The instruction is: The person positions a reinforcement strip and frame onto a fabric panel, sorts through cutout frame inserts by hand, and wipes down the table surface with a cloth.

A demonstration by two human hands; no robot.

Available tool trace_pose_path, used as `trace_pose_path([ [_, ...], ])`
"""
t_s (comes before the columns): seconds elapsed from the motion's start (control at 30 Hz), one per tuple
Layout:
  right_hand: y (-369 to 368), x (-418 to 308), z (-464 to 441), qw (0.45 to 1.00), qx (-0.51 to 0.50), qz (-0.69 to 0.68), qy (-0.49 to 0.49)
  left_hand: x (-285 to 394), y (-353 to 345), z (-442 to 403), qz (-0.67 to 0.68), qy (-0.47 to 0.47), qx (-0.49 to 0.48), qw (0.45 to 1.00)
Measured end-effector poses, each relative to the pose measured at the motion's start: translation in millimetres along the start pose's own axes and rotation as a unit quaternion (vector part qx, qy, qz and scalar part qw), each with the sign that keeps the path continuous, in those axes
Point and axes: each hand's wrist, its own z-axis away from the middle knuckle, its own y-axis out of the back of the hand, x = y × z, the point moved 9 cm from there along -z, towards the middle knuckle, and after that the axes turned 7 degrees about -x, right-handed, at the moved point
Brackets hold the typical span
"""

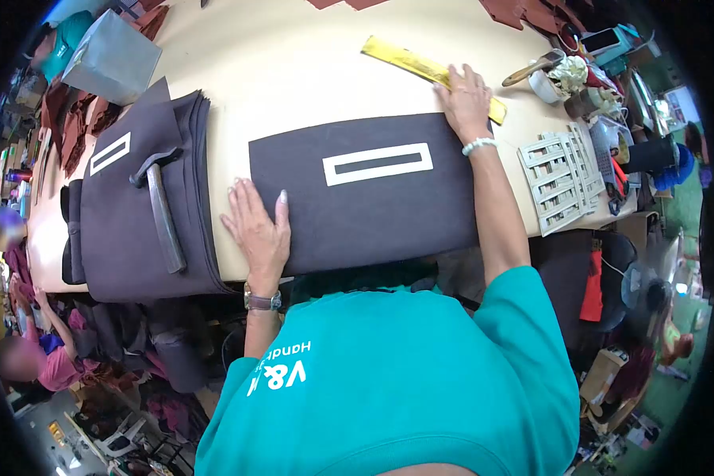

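Note:
A dark sheet lies flat on the table in front of me, with a white rectangular frame on its upper part. My left hand rests flat on the sheet's left edge, fingers stretched out and thumb apart. Beyond the sheet's upper right corner, my right hand has its fingers over a yellow ruler, which slants across the table. Left of my left hand is a stack of similar dark sheets; a hammer lies on top, beside another white frame.
A grey metal block stands at the back left. Off-white slatted racks lie at right, below a brush, a white bowl and other clutter. Reddish-brown pieces lie at the far edge. Another person is at lower left.

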Motion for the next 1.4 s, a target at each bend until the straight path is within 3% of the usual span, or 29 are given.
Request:
trace_pose_path([
  [0.07,29,9,24,0.998,0.038,0.04,-0.017,-7,4,4,0.007,0.019,0.036,0.999],
  [0.2,53,31,121,0.984,-0.043,0.053,-0.163,12,14,5,0.078,-0.066,0.057,0.993],
  [0.23,50,38,138,0.985,-0.009,-0.033,-0.17,15,11,3,0.115,-0.086,0.053,0.988],
  [0.3,71,25,148,0.991,-0.006,-0.054,-0.125,19,9,-2,0.183,-0.121,0.049,0.974],
  [0.33,69,29,151,0.985,0.01,-0.122,-0.117,19,16,-3,0.199,-0.094,0.08,0.972],
  [0.4,81,33,149,0.951,-0.025,-0.251,-0.177,19,26,0,0.131,-0.053,0.121,0.983],
  [0.47,85,37,144,0.936,-0.002,-0.317,-0.15,15,30,5,0.075,-0.025,0.128,0.989],
  [0.5,81,36,141,0.92,-0.017,-0.35,-0.174,6,25,5,0.131,-0.026,0.1,0.986],
  [0.53,72,35,136,0.928,-0.04,-0.35,-0.124,5,29,7,0.132,-0.044,0.132,0.981],
  [0.57,63,28,131,0.878,-0.064,-0.459,-0.119,6,34,11,0.132,-0.061,0.164,0.976],
  [0.67,81,-8,113,0.804,-0.139,-0.573,-0.079,-25,37,28,0.425,0.063,0.152,0.89],
  [0.7,98,-27,105,0.752,-0.127,-0.646,-0.031,-32,55,40,0.467,0.078,0.19,0.86],
  [0.77,126,-57,93,0.752,-0.159,-0.64,0.007,-55,103,56,0.554,0.075,0.269,0.784],
  [0.83,152,-98,79,0.73,-0.11,-0.669,0.087,-83,159,83,0.562,0.125,0.321,0.752],
  [0.9,182,-151,71,0.715,-0.074,-0.678,0.151,-122,208,112,0.49,0.114,0.413,0.759],
  [0.97,188,-204,67,0.724,-0.173,-0.643,0.177,-149,258,132,0.364,0.125,0.452,0.804],
  [1.03,179,-259,63,0.685,-0.204,-0.664,0.218,-174,300,130,0.222,0.104,0.451,0.858],
  [1.17,170,-354,58,0.624,-0.258,-0.694,0.249,-250,354,90,0.03,0.033,0.43,0.902],
  [1.2,161,-376,53,0.57,-0.239,-0.739,0.267,-268,361,77,-0.015,0.036,0.422,0.906],
  [1.27,154,-410,45,0.605,-0.202,-0.716,0.286,-295,368,50,-0.103,0.043,0.403,0.908],
  [1.4,126,-451,28,0.692,-0.121,-0.646,0.298,-340,348,-14,-0.079,0.079,0.351,0.93],
])
